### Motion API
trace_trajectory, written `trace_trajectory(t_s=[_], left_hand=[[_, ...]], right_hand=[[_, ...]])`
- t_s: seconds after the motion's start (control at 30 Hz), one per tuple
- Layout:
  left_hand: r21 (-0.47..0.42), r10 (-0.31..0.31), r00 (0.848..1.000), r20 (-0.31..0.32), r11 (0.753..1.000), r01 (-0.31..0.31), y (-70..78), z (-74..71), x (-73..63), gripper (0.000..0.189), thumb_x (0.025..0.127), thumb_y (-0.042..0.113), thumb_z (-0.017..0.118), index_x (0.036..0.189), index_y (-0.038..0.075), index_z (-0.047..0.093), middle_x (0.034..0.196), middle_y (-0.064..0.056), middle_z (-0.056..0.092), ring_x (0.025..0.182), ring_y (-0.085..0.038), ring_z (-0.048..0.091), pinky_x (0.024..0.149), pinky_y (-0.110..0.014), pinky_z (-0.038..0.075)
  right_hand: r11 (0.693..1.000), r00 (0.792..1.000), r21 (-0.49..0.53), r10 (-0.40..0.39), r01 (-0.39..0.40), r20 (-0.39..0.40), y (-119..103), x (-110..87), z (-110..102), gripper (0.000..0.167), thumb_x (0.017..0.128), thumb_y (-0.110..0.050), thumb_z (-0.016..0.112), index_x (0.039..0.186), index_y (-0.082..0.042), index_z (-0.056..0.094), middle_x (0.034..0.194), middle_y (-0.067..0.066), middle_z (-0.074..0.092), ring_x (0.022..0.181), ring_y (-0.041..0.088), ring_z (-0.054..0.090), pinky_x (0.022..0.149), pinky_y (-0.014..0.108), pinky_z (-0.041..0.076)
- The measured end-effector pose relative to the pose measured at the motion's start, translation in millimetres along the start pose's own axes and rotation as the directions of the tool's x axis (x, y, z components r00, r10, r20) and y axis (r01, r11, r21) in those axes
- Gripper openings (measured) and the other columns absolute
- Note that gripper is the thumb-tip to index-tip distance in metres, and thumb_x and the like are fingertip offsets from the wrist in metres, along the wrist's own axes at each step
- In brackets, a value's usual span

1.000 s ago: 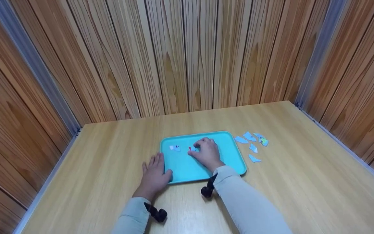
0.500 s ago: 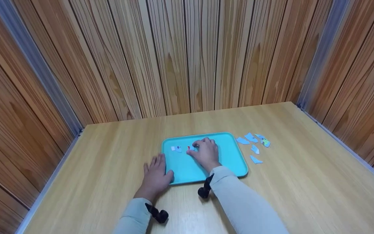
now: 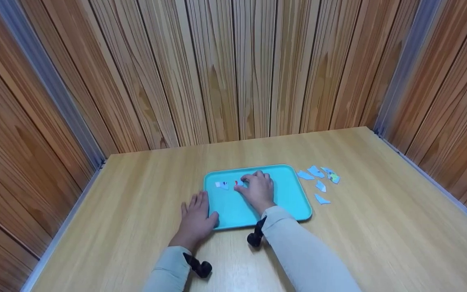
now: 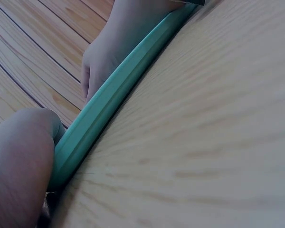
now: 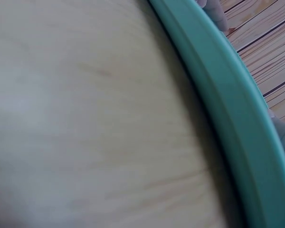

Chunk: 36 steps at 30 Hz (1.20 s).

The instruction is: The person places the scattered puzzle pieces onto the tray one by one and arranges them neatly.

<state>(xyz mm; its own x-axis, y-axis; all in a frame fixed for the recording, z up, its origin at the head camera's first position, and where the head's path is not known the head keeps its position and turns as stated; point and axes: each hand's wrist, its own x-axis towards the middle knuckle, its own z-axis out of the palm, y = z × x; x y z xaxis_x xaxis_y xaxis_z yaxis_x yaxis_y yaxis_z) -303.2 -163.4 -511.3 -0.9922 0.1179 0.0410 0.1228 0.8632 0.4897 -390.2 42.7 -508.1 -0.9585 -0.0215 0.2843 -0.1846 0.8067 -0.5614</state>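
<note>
A turquoise tray [image 3: 229, 209] lies on the wooden table. My left hand [image 3: 195, 221] rests at its near left corner, fingers straight along the left side and thumb over the rim. Inside the tray, my right hand [image 3: 259, 190] pinches a small light-blue paper piece [image 3: 238, 183] with a red mark between thumb and forefinger, down at the tray floor. The hand covers part of that piece. Left of it lies a blue-and-white paper piece [image 3: 222, 185] with a dark mark. In the left wrist view the tray's side wall [image 4: 109, 95] hides the right fingertips.
Several irregular blue paper pieces [image 3: 315, 171] lie on the table [image 3: 144, 194] beyond the tray's right side, one with green and yellow print [image 3: 333, 177]. Wood-plank walls [image 3: 225, 73] stand behind the table and on both sides.
The head view has shifted slightly, so the tray and loose pieces appear a little farther right. My right hand stays at the red-marked piece; my left hand keeps its place on the tray.
</note>
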Motion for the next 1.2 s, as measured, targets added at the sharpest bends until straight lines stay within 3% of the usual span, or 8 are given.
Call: trace_trajectory(t_s=[0.37, 0.6, 0.8, 1.0, 1.2], left_hand=[[0.02, -0.015, 1.0, 0.0, 1.0, 0.015, 7.2, -1.4, 4.2, 0.079, 0.099, 0.041, 0.044, 0.161, 0.002, 0.016, 0.168, -0.014, 0.015, 0.155, -0.036, 0.006, 0.12, -0.061, -0.005], [0.022, -0.019, 1.0, -0.005, 1.0, 0.019, 5.8, 1.0, 5.3, 0.079, 0.099, 0.041, 0.044, 0.161, 0.003, 0.015, 0.168, -0.013, 0.014, 0.156, -0.035, 0.006, 0.121, -0.06, -0.005], [0.026, -0.021, 1.0, -0.012, 0.999, 0.021, 4.1, 2.4, 5.1, 0.079, 0.098, 0.041, 0.044, 0.161, 0.003, 0.015, 0.168, -0.013, 0.014, 0.155, -0.035, 0.006, 0.121, -0.061, -0.005], [0.018, -0.024, 1.0, -0.008, 1.0, 0.024, 3.2, 2.4, 2.6, 0.079, 0.098, 0.041, 0.045, 0.161, 0.003, 0.015, 0.168, -0.014, 0.014, 0.155, -0.037, 0.006, 0.12, -0.062, -0.005], [0.016, -0.016, 1.0, -0.013, 1.0, 0.016, 1.0, 1.1, 2.0, 0.078, 0.098, 0.04, 0.045, 0.161, 0.002, 0.016, 0.168, -0.015, 0.015, 0.155, -0.038, 0.007, 0.12, -0.063, -0.005]], right_hand=[[1.0, 1.0, 0.018, 0.001, -0.001, 0.005, 2.5, 0.9, -8.5, 0.047, 0.085, -0.049, 0.077, 0.121, -0.019, 0.074, 0.115, 0.008, 0.062, 0.11, 0.031, 0.05, 0.101, 0.049, 0.039], [0.996, 0.995, 0.092, 0.003, -0.012, 0.095, 11.0, 2.6, -25.4, 0.047, 0.088, -0.046, 0.076, 0.125, -0.018, 0.07, 0.114, 0.005, 0.063, 0.109, 0.026, 0.054, 0.095, 0.044, 0.045], [0.984, 0.99, 0.179, -0.044, 0.019, 0.136, 28.7, -1.0, -46.4, 0.046, 0.09, -0.041, 0.075, 0.126, -0.013, 0.068, 0.116, 0.008, 0.064, 0.112, 0.028, 0.058, 0.096, 0.045, 0.048], [0.973, 0.988, 0.203, -0.128, 0.108, 0.087, 54.6, -10.8, -68.8, 0.044, 0.092, -0.036, 0.075, 0.125, -0.009, 0.069, 0.12, 0.01, 0.066, 0.115, 0.029, 0.059, 0.1, 0.048, 0.047], [0.972, 0.987, 0.178, -0.16, 0.154, 0.015, 79.9, -21.0, -90.2, 0.04, 0.093, -0.035, 0.074, 0.124, -0.011, 0.07, 0.12, 0.007, 0.067, 0.12, 0.03, 0.057, 0.102, 0.05, 0.045]])
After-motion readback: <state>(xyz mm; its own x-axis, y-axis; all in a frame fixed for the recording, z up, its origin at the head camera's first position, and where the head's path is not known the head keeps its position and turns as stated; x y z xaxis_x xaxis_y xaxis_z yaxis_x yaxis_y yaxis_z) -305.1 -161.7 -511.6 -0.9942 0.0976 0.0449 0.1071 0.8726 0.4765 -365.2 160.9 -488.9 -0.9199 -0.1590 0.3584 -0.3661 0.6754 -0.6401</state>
